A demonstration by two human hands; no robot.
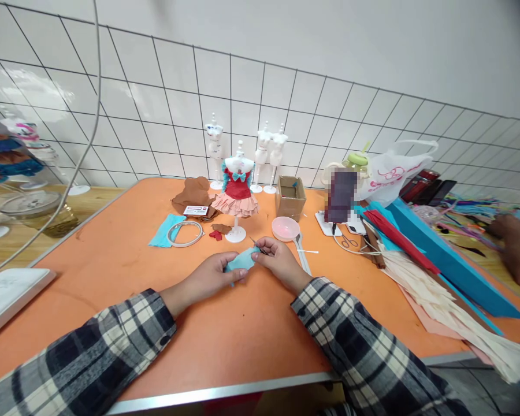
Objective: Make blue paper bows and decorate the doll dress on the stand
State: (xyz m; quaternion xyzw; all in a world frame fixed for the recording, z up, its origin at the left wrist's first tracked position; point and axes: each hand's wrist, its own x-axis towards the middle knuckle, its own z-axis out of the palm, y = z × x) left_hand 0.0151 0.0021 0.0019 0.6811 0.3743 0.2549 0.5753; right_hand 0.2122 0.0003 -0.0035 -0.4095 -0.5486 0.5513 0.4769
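My left hand (214,278) is closed on a small folded piece of light blue crepe paper (241,260), held just above the orange table. At the paper's right edge, my right hand (281,264) pinches a thin dark tool (262,249); its kind is too small to make out. Behind both hands stands a small white dress form (240,148) on a round base. It wears a red bodice (236,186) with a light blue bow and a ruffled pink skirt (235,203).
A pink bowl (285,229), a grey spoon-like tool (302,254) and a cardboard box (290,196) stand right of the form. Left lie a ring-shaped roll (185,233) and brown paper (193,196). Scissors (349,241) and paper strips (420,283) lie right, near another person's hand (513,242).
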